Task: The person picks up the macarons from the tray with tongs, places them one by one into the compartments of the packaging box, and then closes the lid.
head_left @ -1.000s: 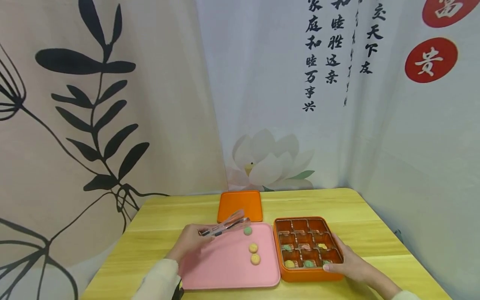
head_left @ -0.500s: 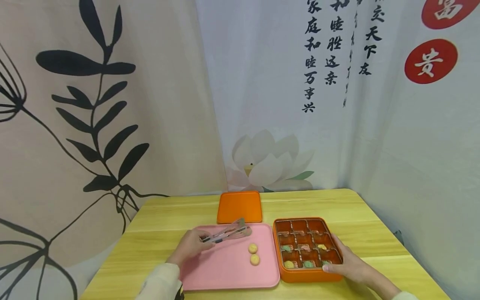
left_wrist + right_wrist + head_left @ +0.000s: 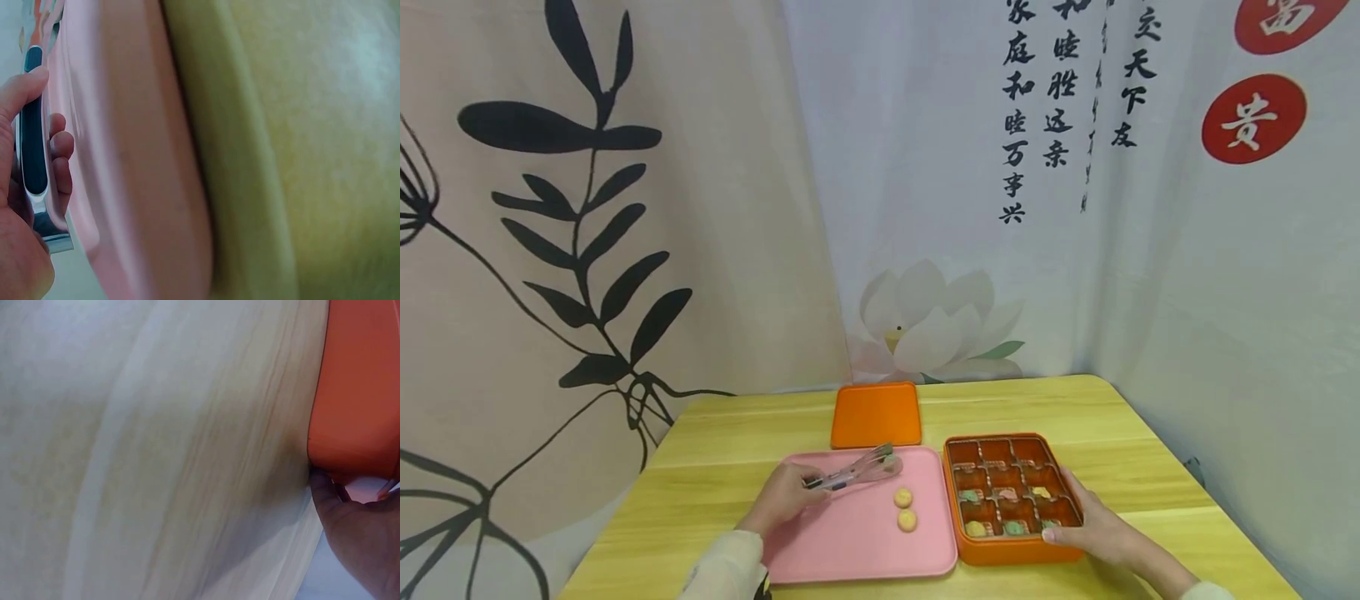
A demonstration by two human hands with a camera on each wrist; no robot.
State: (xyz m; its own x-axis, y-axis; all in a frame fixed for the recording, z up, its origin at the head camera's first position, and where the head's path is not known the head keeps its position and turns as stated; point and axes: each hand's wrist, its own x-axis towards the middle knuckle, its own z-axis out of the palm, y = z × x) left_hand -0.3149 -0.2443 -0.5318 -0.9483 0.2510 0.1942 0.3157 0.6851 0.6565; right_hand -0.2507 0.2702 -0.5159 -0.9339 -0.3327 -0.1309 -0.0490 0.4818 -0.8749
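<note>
My left hand (image 3: 782, 497) gripped the tongs (image 3: 841, 480), tips toward two o'clock. The green cookie (image 3: 890, 462) sat at one o'clock on the pink tray (image 3: 835, 546), seemingly between those tips, contact unclear. I judged it light, crumbly, best held by its sides. My right hand (image 3: 1101, 523) held the orange box (image 3: 1011, 551) at its four o'clock corner.

The left forearm (image 3: 724, 567), in a pale sleeve, reaches forward and inward; the left hand (image 3: 784, 500) is closed in a grip, left thumb (image 3: 25, 90) pressed along one side, three fingertips (image 3: 62, 145) curled round opposite. The right forearm (image 3: 1163, 571) slants in from the lower right, bare up to a pale cuff (image 3: 1206, 591); the right hand (image 3: 1101, 529) grasps, right thumb (image 3: 1062, 536) pointing inward, fingers (image 3: 1082, 490) set apart from it
</note>
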